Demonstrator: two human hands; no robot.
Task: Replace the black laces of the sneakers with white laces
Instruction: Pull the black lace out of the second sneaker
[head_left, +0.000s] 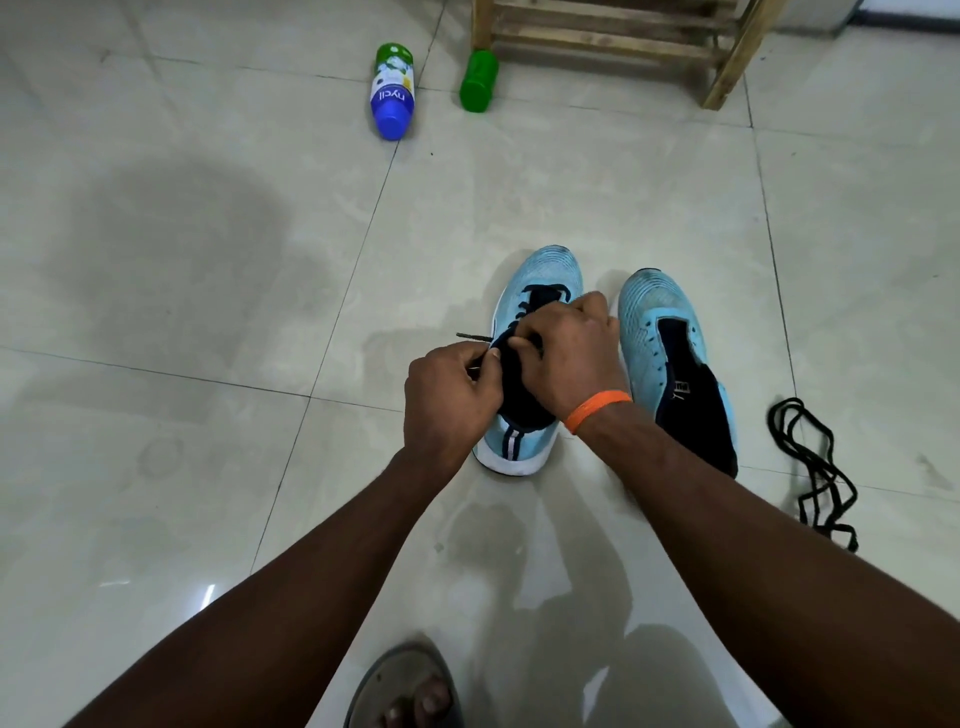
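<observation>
Grey-sandalled foot (405, 691) lies nearest you on the glossy pale tile floor (208, 312); beyond it the light-blue knit sneaker (545, 270) points toe away from you. Your left hand (449, 400) has its fingers clamped on the black lace (475, 338), whose free end trails leftward. Your right hand (566, 353) curls over the eyelets, and I cannot tell what its fingers hold.
</observation>
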